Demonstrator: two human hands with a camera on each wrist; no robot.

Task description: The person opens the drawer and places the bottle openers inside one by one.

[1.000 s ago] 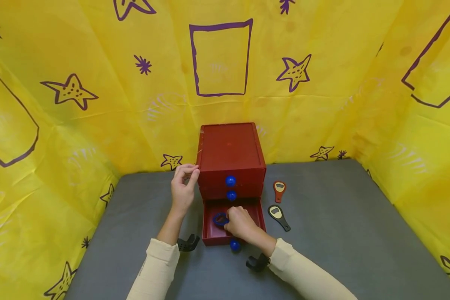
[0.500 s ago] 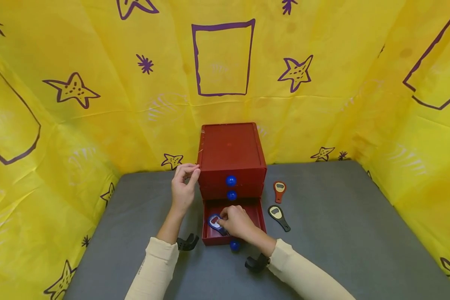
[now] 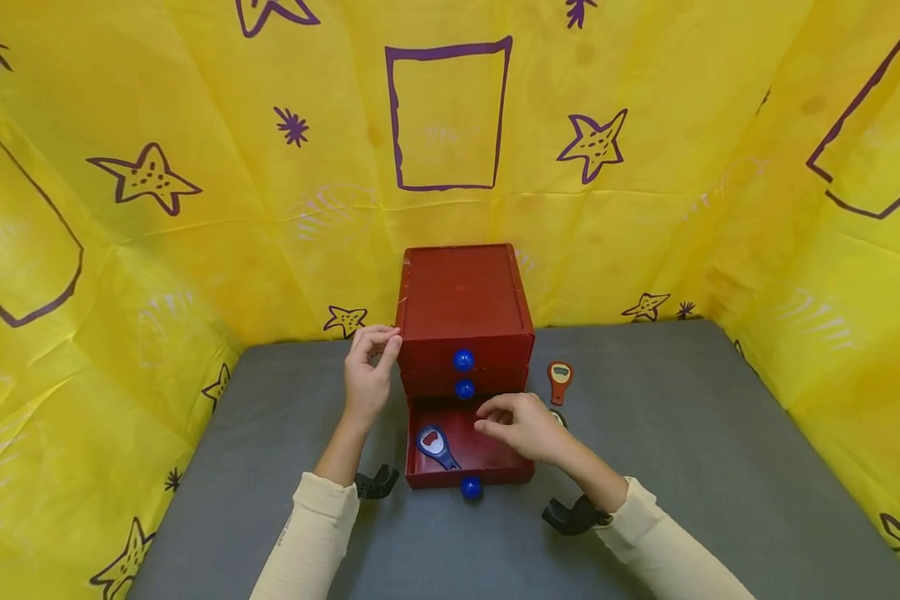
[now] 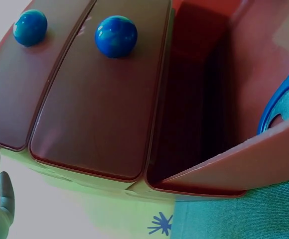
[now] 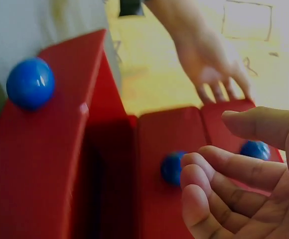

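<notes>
A red drawer unit [image 3: 461, 292] has its bottom drawer [image 3: 495, 454] pulled out. On the left side of that drawer lies a blue bottle opener [image 3: 442, 453]; part of it shows past the drawer wall in the left wrist view. My right hand [image 3: 528, 427] hovers over the drawer's right side, holding nothing, its fingers loosely bent and thumb apart. With its fingertips, my left hand [image 3: 367, 375] touches the unit's front left top corner. In the right wrist view, the fingers of the left hand [image 5: 212, 62] reach the unit's edge.
Right of the unit, a red bottle opener [image 3: 559, 385] lies on the grey table [image 3: 682, 467]. A black bottle opener [image 3: 559, 417] is mostly hidden behind my right hand. Blue round knobs [image 3: 463, 360] stick out from the drawer fronts. Yellow cloth [image 3: 450, 217] encloses the back and sides.
My right hand has turned the blue bottle opener, set it down on the drawer's left side, let go and moved right. The left hand has stayed at the corner.
</notes>
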